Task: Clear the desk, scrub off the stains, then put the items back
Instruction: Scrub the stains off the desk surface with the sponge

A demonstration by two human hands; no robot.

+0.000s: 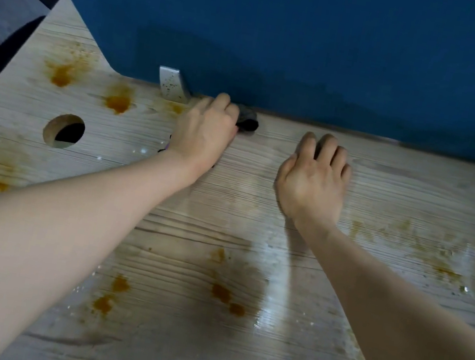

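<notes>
A light wood-grain desk [385, 184] carries orange-brown stains, among them one at the far left [61, 75], one beside it [117, 102] and a pair near the front [225, 297]. My left hand [203, 134] grips a dark grey cloth [249, 119] and holds it against the desk close to the blue partition. Only the cloth's right end shows past the fingers. My right hand [313, 182] rests on the desk to the right, fingers curled, holding nothing. A wet sheen runs down the middle of the desk.
A blue partition [314, 42] closes off the desk's far edge. A stained metal bracket [173, 85] clamps it just left of my left hand. A round cable hole [64, 130] opens at the left. A dark chair [5, 28] stands beyond the left edge.
</notes>
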